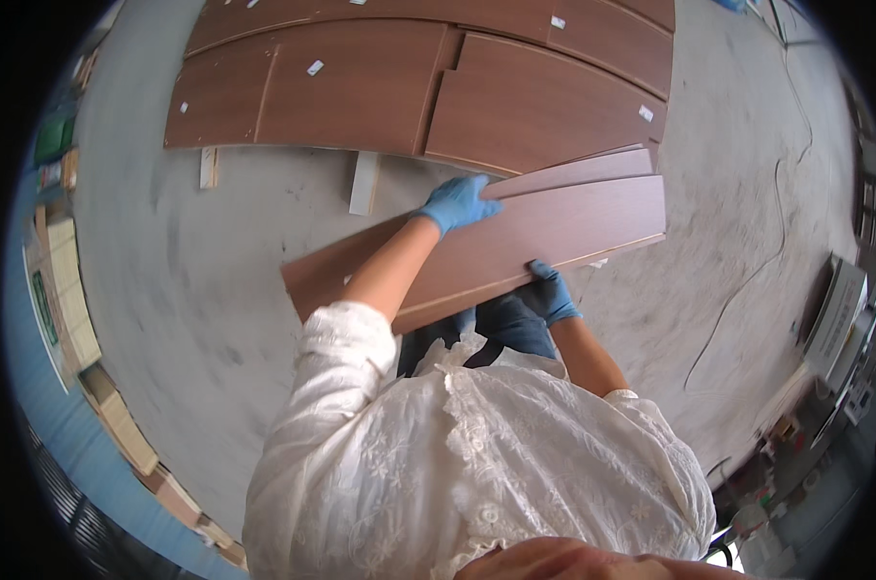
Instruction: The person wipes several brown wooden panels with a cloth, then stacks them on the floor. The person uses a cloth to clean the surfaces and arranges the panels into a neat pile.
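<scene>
In front of my body, a small stack of long reddish-brown wood panels is tilted, fanned slightly at its far right edge. My left hand, in a blue glove, grips the stack's far edge, its fingers bent over the upper face. Also gloved in blue, my right hand holds the near edge from below; the thumb lies against the edge and the other fingers are partly hidden beneath. A light strip runs along the near edge of the top panel.
Wide brown panels with small white labels lie beyond my hands, raised on pale supports. A dark cable crosses the grey floor at right. Stacked pale boards line the left side.
</scene>
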`<state>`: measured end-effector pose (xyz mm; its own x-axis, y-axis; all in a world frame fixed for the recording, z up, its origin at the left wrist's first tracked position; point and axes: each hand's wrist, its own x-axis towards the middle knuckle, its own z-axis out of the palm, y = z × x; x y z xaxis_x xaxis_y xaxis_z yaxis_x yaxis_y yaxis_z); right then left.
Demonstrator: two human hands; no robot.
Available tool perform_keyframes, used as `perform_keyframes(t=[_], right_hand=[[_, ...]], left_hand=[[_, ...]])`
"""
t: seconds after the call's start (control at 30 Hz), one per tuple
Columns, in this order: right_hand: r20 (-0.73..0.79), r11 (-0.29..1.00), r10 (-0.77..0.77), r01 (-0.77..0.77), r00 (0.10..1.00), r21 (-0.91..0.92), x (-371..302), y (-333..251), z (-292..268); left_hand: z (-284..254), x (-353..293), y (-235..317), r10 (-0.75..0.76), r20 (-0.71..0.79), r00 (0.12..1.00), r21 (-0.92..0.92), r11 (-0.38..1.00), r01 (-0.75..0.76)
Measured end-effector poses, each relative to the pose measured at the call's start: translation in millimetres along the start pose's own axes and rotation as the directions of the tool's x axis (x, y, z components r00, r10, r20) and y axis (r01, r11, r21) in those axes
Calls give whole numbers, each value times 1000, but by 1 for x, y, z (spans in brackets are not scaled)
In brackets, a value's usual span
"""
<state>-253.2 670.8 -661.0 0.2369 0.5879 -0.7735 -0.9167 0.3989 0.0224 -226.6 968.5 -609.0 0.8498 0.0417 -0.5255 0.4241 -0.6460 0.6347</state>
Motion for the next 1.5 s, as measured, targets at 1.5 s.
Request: perform_keyframes(t=[1.5], right_hand=[[-525,936,-281,350,804,35,162,-183,-92]], left_hand=[[19,270,-84,-87,308,947,-830,462,313]])
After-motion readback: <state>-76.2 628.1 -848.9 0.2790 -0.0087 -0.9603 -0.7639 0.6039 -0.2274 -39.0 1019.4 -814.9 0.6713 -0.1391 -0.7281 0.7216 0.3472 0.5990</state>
